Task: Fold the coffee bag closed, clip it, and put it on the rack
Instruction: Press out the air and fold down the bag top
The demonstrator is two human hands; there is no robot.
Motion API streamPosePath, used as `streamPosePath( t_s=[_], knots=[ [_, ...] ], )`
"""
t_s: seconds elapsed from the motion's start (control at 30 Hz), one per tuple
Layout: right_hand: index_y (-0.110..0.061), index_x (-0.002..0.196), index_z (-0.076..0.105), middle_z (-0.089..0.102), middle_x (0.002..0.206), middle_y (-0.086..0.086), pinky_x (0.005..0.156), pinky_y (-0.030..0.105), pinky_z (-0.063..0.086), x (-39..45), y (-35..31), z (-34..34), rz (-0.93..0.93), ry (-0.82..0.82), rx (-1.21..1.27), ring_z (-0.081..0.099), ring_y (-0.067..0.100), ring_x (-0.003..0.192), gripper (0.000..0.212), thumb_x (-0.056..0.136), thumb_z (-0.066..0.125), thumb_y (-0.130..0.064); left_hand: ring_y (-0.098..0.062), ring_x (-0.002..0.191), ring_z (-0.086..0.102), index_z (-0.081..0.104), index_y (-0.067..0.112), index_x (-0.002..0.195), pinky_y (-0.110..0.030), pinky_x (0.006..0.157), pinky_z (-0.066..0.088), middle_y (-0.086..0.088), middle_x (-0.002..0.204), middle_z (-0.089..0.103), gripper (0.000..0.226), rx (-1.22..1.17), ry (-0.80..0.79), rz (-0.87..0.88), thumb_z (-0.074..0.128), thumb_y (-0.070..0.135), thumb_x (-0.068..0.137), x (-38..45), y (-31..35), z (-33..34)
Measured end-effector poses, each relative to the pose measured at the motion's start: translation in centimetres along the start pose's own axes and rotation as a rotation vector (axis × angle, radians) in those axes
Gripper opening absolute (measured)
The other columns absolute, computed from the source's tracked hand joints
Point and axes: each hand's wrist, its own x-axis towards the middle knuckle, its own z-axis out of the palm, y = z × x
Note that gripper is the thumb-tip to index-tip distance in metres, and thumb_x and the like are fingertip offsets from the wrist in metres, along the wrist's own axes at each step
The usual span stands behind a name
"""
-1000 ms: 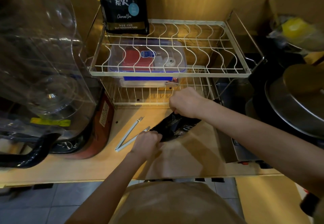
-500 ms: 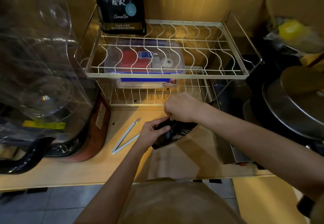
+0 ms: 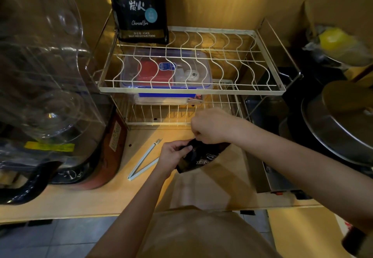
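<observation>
Coffee bag (image 3: 201, 157) is now pinched at its top between both hands, low over the tabletop (image 3: 212, 187) just in front of the wire rack (image 3: 191, 90). Compared with a second ago, the left hand (image 3: 173, 155) has been brought up from the bag's lower corner to its mouth, right beside the right hand (image 3: 212, 125), and the bag looks more bunched and upright, so the fold seems to be getting worked in right now, not finished. Left fingers (image 3: 186, 148) are curled closed on the bag's top edge; the right hand's are also closed on the top, knuckles up, though exactly what's gripped underneath is hidden. The white sealing clip (image 3: 144, 159) hasn't been touched, lying open in a V just left of the left hand. So clipping is probably next once the fold holds. A bigger coffee bag (image 3: 140, 9) is already stood on the rack's upper tier, and a clear storage box (image 3: 165, 72) sits below it.
</observation>
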Motion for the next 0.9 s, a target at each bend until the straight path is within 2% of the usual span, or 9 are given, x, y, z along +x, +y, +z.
streamPosePath(
  t_s=[0.07, 0.13, 0.23, 0.37, 0.47, 0.67, 0.73, 0.83, 0.9],
  knots=[
    [-0.017, 0.1, 0.066, 0.063, 0.086, 0.001, 0.073, 0.036, 0.052, -0.4, 1.1, 0.2, -0.026, -0.105, 0.166, 0.059, 0.019, 0.082, 0.035, 0.074, 0.067, -0.041, -0.009, 0.078, 0.066, 0.069, 0.004, 0.094, -0.019, 0.068, 0.053, 0.005, 0.078, 0.072, 0.016, -0.021, 0.005, -0.035, 0.06, 0.001, 0.081, -0.1, -0.6, -0.6],
    [-0.021, 0.107, 0.063, 0.064, 0.089, -0.001, 0.077, 0.037, 0.053, -0.8, 2.1, 0.5, -0.065, -0.148, 0.23, 0.058, 0.017, 0.085, 0.044, 0.067, 0.074, -0.038, -0.014, 0.085, 0.064, 0.067, 0.002, 0.099, -0.018, 0.068, 0.053, 0.002, 0.083, 0.071, 0.02, -0.039, 0.008, -0.048, 0.058, 0.0, 0.082, -0.3, -0.5, -1.0],
    [-0.016, 0.11, 0.063, 0.067, 0.104, 0.006, 0.086, 0.043, 0.05, -0.6, 3.0, 1.7, -0.064, -0.045, 0.238, 0.059, 0.022, 0.099, 0.031, 0.08, 0.065, -0.022, -0.01, 0.096, 0.058, 0.062, 0.018, 0.109, -0.006, 0.068, 0.05, 0.005, 0.097, 0.064, 0.034, -0.003, -0.047, -0.021, 0.052, -0.002, 0.083, -0.7, 0.3, -1.2],
    [-0.017, 0.109, 0.065, 0.069, 0.104, 0.007, 0.087, 0.045, 0.049, -0.3, 2.8, 2.2, -0.065, 0.109, 0.202, 0.06, 0.024, 0.1, 0.025, 0.087, 0.054, -0.021, 0.002, 0.1, 0.057, 0.058, 0.016, 0.116, -0.004, 0.075, 0.048, 0.007, 0.106, 0.065, 0.051, 0.142, -0.116, 0.06, 0.075, 0.014, 0.068, -1.1, 0.8, -0.8],
    [-0.019, 0.109, 0.064, 0.07, 0.103, 0.005, 0.086, 0.04, 0.049, -0.1, 2.4, 2.2, -0.085, 0.224, 0.158, 0.061, 0.024, 0.099, 0.024, 0.089, 0.051, -0.022, 0.014, 0.084, 0.06, 0.063, 0.011, 0.107, -0.004, 0.071, 0.048, 0.001, 0.098, 0.068, 0.038, 0.234, -0.003, 0.157, 0.074, 0.011, 0.071, -1.2, 0.5, -0.5],
    [-0.02, 0.106, 0.066, 0.072, 0.097, 0.006, 0.084, 0.042, 0.049, 0.0, 2.1, 3.2, -0.082, 0.27, 0.184, 0.062, 0.024, 0.095, 0.023, 0.089, 0.051, -0.024, 0.004, 0.075, 0.066, 0.068, 0.012, 0.097, -0.018, 0.068, 0.052, 0.006, 0.085, 0.07, 0.026, 0.219, -0.081, 0.089, 0.07, 0.004, 0.073, -0.8, 0.9, -1.6],
    [-0.02, 0.105, 0.066, 0.072, 0.095, 0.006, 0.083, 0.042, 0.05, 0.1, 2.0, 3.5, -0.094, 0.288, 0.22, 0.063, 0.023, 0.092, 0.022, 0.088, 0.052, -0.024, 0.002, 0.074, 0.067, 0.069, 0.011, 0.096, -0.015, 0.065, 0.053, 0.008, 0.081, 0.071, 0.024, 0.166, -0.074, 0.102, 0.071, 0.005, 0.072, -0.8, 1.5, -1.4],
    [-0.016, 0.106, 0.065, 0.072, 0.099, 0.005, 0.084, 0.04, 0.052, 0.0, 2.6, 3.4, -0.072, 0.313, 0.44, 0.064, 0.019, 0.093, 0.024, 0.083, 0.061, -0.022, -0.002, 0.065, 0.068, 0.07, 0.01, 0.082, -0.012, 0.055, 0.052, 0.011, 0.062, 0.073, 0.008, 0.028, -0.036, 0.087, 0.067, 0.005, 0.076, -0.9, 2.2, -0.8],
    [-0.018, 0.118, 0.058, 0.068, 0.111, 0.003, 0.09, 0.032, 0.05, -0.3, 3.9, 3.8, -0.011, 0.304, 0.72, 0.061, 0.013, 0.102, 0.046, 0.074, 0.072, -0.02, -0.003, 0.062, 0.068, 0.069, 0.009, 0.079, -0.012, 0.052, 0.051, 0.011, 0.06, 0.073, 0.007, -0.034, -0.002, 0.063, 0.064, 0.004, 0.079, -0.8, 2.3, -0.7]
  ],
)
